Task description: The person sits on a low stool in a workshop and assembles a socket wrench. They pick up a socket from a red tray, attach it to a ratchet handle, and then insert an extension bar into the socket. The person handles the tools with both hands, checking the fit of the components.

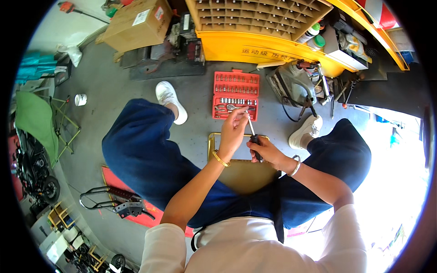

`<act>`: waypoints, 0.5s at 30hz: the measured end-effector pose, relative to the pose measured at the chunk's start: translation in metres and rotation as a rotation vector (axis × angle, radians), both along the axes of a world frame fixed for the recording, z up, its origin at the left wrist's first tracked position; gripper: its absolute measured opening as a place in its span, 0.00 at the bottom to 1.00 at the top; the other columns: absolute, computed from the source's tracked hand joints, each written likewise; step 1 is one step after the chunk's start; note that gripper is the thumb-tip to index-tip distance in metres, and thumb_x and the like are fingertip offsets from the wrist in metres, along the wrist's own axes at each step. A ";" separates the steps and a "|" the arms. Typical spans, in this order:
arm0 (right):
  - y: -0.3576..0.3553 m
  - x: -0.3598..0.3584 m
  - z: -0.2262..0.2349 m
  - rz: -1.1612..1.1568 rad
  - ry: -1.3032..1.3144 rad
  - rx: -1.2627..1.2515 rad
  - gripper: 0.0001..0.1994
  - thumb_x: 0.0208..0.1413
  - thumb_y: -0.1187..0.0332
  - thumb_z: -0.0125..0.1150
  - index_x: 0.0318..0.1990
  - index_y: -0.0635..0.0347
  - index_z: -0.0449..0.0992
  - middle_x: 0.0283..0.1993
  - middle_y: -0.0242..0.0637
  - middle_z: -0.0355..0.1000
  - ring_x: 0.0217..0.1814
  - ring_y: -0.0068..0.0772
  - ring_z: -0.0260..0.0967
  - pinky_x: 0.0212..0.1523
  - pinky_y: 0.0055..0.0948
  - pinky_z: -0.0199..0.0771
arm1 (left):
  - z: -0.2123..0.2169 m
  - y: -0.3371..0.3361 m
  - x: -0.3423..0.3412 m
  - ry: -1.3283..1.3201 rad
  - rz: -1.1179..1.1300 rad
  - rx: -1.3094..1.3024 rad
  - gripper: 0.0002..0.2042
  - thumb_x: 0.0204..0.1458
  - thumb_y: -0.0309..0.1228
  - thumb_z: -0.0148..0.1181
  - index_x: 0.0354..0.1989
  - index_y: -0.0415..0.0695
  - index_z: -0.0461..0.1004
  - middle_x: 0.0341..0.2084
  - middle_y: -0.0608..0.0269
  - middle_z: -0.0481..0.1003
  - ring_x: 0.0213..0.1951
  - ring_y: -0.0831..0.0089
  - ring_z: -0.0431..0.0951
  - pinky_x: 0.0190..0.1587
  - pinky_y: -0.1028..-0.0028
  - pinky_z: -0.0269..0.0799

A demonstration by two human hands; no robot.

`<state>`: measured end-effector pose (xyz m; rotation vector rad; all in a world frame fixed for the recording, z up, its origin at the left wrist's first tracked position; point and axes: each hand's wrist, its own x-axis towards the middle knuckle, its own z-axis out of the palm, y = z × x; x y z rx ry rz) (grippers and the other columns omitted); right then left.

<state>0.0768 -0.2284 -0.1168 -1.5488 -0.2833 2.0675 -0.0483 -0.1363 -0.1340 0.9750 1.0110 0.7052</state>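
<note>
My right hand is closed around the black handle of a screwdriver-like driver, its metal shaft slanting up toward my left hand. With fingers pinched together, my left hand meets the driver's tip; whatever small piece sits there is too small to make out. Just beyond both hands, an open red socket set case lies on the floor. Its far half carries rows of small bits, while sockets and a ratchet sit in the near half.
Beneath my hands is a yellowish seat-like surface between my legs. A yellow cabinet with a divided tray stands ahead, and a grey metal canister-like object is at its right. At left are a cardboard box and a green folding chair.
</note>
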 end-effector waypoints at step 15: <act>-0.005 0.007 0.031 0.104 0.121 0.181 0.11 0.65 0.64 0.47 0.38 0.65 0.64 0.31 0.36 0.71 0.30 0.26 0.73 0.32 0.24 0.74 | 0.024 0.011 0.004 0.006 -0.103 -0.127 0.09 0.57 0.29 0.57 0.44 0.40 0.70 0.33 0.67 0.74 0.36 0.78 0.74 0.40 0.78 0.71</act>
